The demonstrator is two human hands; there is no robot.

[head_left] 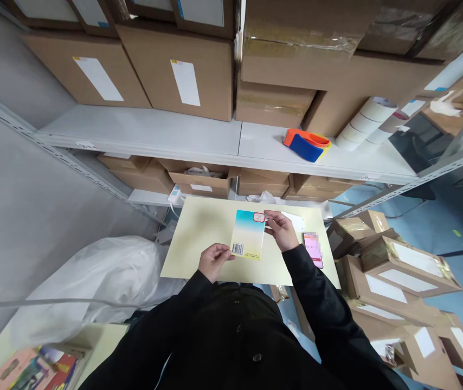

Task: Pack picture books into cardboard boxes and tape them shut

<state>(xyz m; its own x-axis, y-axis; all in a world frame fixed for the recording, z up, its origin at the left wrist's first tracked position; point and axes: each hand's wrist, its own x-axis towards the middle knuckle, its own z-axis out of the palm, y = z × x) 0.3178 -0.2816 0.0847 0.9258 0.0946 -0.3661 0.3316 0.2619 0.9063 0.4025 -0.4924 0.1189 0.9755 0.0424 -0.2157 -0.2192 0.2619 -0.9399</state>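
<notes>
Gripped at two corners between thumb and fingers, the booklet (248, 233) is held up over the pale worktop (199, 227) near the centre of the frame. Its lower left corner is pinched by the left hand (214, 261), and its upper right edge is grasped by the right hand (281, 229). The booklet's face is coloured from blue at the top through white to yellow at the bottom; a red-outlined label (259, 217) is seen at its upper right corner and a barcode (237, 248) at its lower left.

Beyond the right hand, a white sheet (296, 221) is partly covered by that hand. Just right of the right wrist, a phone (313, 250) with a lit pink screen is laid on the worktop.

Across the upper part of the frame, a grey shelf (166, 130) is stacked with cardboard boxes (191, 70). Orange, blue and yellow bands (307, 145) are placed on it right of centre, and rolls of tape (365, 124) are stacked farther right. More cartons (410, 265), marked with white labels, are piled at the lower right. At the lower left, white plastic wrapping (105, 276) is bunched up, and colourful books (36, 371) are set on another pale surface (107, 338) in the corner.
</notes>
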